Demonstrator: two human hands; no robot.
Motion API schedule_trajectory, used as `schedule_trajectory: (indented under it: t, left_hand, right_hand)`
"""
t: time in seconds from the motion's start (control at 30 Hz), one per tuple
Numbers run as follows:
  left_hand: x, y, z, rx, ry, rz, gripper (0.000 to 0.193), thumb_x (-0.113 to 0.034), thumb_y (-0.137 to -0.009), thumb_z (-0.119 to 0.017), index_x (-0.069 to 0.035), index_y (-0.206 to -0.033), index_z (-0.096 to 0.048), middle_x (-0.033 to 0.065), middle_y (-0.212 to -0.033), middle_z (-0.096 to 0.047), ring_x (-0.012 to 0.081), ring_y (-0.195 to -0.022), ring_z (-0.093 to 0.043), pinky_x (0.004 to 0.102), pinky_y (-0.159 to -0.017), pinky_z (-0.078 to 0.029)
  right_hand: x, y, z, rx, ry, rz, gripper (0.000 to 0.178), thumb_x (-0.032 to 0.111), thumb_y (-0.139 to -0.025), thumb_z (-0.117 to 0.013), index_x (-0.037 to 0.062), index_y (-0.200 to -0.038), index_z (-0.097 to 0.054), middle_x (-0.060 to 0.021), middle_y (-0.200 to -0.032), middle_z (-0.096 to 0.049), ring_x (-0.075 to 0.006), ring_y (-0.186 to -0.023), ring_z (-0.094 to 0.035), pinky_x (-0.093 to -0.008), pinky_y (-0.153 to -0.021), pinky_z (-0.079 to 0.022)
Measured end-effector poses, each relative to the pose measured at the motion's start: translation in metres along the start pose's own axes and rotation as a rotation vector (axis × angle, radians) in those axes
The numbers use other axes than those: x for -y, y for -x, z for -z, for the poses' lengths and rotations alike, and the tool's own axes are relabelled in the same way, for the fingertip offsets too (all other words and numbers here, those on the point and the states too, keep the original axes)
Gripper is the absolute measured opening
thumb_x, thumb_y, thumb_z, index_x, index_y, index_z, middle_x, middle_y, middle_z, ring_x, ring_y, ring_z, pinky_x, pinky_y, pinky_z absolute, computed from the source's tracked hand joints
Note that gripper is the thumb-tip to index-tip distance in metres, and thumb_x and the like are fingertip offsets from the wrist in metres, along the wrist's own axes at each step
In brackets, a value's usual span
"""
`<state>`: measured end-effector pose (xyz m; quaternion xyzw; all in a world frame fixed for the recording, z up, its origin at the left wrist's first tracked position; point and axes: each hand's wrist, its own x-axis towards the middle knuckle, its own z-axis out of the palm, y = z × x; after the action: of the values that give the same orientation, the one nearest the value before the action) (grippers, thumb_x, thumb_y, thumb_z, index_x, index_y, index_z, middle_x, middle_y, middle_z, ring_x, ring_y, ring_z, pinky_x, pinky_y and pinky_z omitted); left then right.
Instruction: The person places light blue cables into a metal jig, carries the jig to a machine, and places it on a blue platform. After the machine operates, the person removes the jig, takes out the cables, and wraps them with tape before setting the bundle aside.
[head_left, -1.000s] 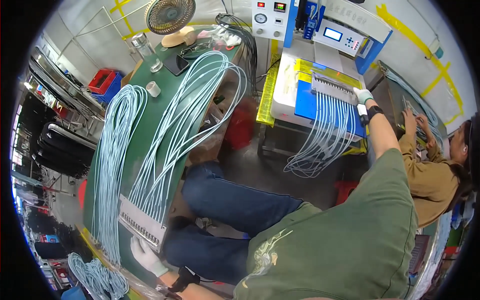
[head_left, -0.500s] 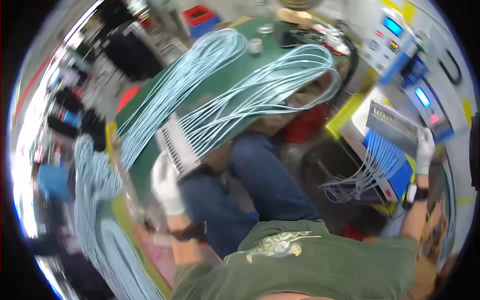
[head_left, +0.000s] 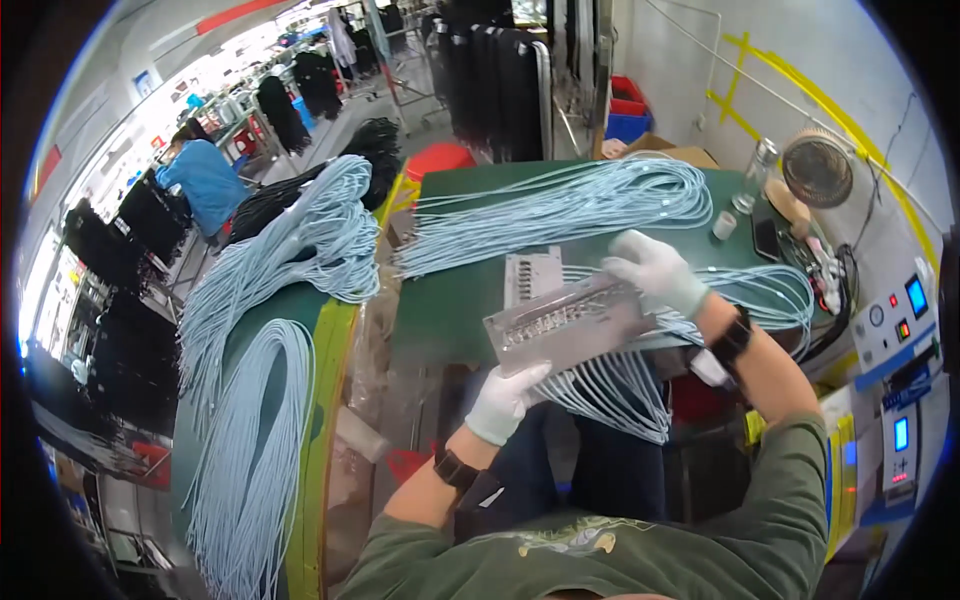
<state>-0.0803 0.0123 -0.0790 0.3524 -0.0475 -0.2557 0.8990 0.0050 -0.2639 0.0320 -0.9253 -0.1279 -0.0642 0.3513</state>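
While both gloved hands are at the metal plate [head_left: 590,338], the left hand [head_left: 505,402] is nearest the body: clamped on its lower-left corner, underside fingers hidden. Plate is up off the table, tilted, long axis lower left to upper right, spanning between the hands. Light-blue cables [head_left: 622,395] hang off its near side. Right hand [head_left: 655,272] is at the upper-right end, fingers curled; can't tell if they grip or just rest. Key relation: second plate [head_left: 541,268] lies just beyond the held one on the green table [head_left: 450,315], partly covered by it, connector row running near to far. Contact between plates: can't tell. Right fingers are nearer to it, just off its right side; left is across the held plate from it. Farther: long cable bundle [head_left: 590,203] lying across the table, then fan [head_left: 818,168], far right.
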Motion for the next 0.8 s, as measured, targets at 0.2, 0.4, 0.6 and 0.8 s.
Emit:
schedule_trajectory:
  t: [0.2, 0.4, 0.6, 0.8]
  left_hand:
    - [-0.003, -0.023, 0.032, -0.113, 0.000, -0.005, 0.035, -0.003, -0.093, -0.064, 0.004, -0.128, -0.058, 0.0151, -0.122, -0.066, 0.0257, -0.105, -0.068, 0.0413, -0.090, -0.058]
    - [-0.011, -0.021, 0.035, -0.140, -0.020, 0.064, 0.039, -0.003, -0.091, -0.067, 0.005, -0.128, -0.058, 0.0146, -0.119, -0.068, 0.0257, -0.104, -0.069, 0.0399, -0.091, -0.058]
    - [-0.007, -0.030, 0.055, -0.096, -0.101, 0.096, 0.030, -0.002, -0.088, -0.070, 0.006, -0.117, -0.065, 0.0120, -0.110, -0.070, 0.0206, -0.095, -0.069, 0.0314, -0.082, -0.057]
    - [-0.011, -0.025, 0.072, 0.147, -0.237, -0.073, 0.040, 0.002, -0.088, -0.066, 0.003, -0.128, -0.058, 0.0119, -0.117, -0.066, 0.0205, -0.102, -0.066, 0.0322, -0.086, -0.055]
  right_hand:
    - [-0.062, -0.127, -0.123, 0.245, 0.426, 0.258, 0.044, 0.046, -0.090, -0.062, 0.0065, -0.108, -0.069, -0.0183, -0.104, -0.068, -0.0352, -0.102, -0.064, -0.0445, -0.089, -0.052]
    - [-0.027, -0.146, -0.133, 0.401, 0.647, 0.081, 0.059, 0.060, -0.089, -0.058, 0.0060, -0.109, -0.073, -0.0188, -0.103, -0.071, -0.0342, -0.101, -0.067, -0.0440, -0.088, -0.052]
    - [-0.044, -0.124, -0.068, 0.421, 0.279, 0.021, 0.068, 0.069, -0.083, -0.062, 0.0063, -0.105, -0.075, -0.0223, -0.101, -0.072, -0.0399, -0.096, -0.068, -0.0444, -0.085, -0.053]
    - [0.029, 0.030, 0.031, -0.048, 0.426, 0.163, 0.039, 0.039, -0.086, -0.073, 0.0048, -0.105, -0.069, -0.0178, -0.082, -0.066, -0.0278, -0.075, -0.067, -0.0400, -0.069, -0.052]
